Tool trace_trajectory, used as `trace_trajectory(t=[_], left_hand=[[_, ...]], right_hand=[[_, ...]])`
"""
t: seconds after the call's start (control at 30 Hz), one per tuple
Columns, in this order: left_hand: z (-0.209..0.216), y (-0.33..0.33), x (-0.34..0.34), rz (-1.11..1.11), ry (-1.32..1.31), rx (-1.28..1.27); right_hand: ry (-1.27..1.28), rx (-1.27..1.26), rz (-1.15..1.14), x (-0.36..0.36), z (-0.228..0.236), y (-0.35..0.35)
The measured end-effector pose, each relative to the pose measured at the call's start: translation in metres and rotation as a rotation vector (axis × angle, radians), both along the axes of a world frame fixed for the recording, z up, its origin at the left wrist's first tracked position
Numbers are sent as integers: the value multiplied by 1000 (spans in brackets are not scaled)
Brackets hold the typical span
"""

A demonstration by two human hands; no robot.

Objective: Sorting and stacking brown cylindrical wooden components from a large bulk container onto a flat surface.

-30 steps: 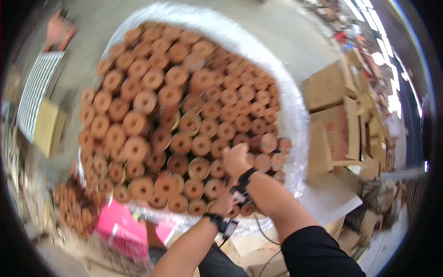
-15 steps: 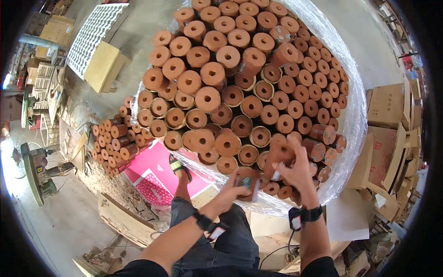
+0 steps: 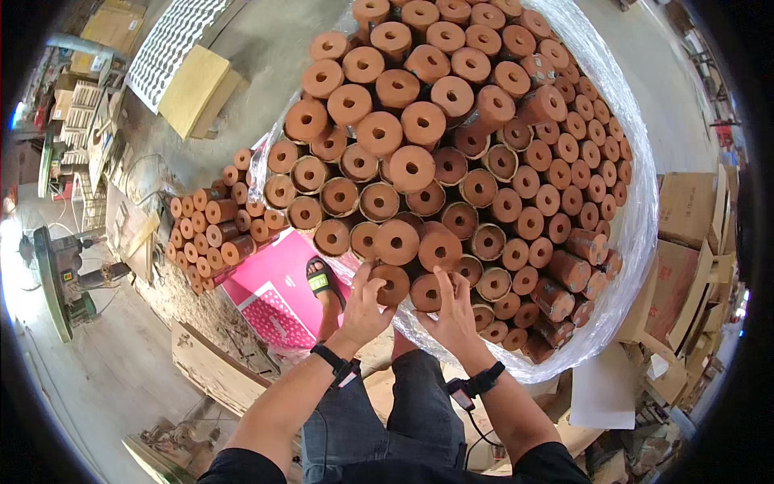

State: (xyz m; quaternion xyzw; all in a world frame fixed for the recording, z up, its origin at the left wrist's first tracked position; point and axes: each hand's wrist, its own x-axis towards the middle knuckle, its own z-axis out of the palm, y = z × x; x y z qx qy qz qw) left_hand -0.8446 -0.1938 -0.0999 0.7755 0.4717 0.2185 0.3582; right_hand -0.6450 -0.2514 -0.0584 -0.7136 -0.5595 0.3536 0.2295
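A tall stack of brown cardboard tubes (image 3: 451, 145) with hollow cores fills the upper middle, wrapped round its side in clear plastic film (image 3: 637, 234). My left hand (image 3: 364, 305) curls round one tube (image 3: 393, 282) at the stack's near edge. My right hand (image 3: 451, 310) grips the neighbouring tube (image 3: 425, 292) beside it. Both wrists wear black bands. Below my hands are my legs in blue jeans (image 3: 379, 419) and a foot in a black sandal (image 3: 322, 278).
A smaller pile of the same tubes (image 3: 214, 234) lies at the left beside a pink box (image 3: 278, 298). Cardboard cartons (image 3: 685, 242) stand at the right, a yellow board (image 3: 192, 89) and a perforated sheet (image 3: 165, 44) at the upper left, a machine (image 3: 60, 274) at the far left.
The view has swung so the stack sits higher and to the right. Both hands have come together at the stack's near edge and now each grips a tube.
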Motion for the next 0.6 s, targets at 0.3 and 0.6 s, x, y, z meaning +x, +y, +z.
trace_trajectory(t=[0.3, 0.6], left_hand=[[34, 43, 11, -181, 91, -369], [32, 51, 29, -93, 265, -471]], right_hand=[[-90, 7, 61, 11, 10, 21], [91, -397, 49, 19, -8, 42]])
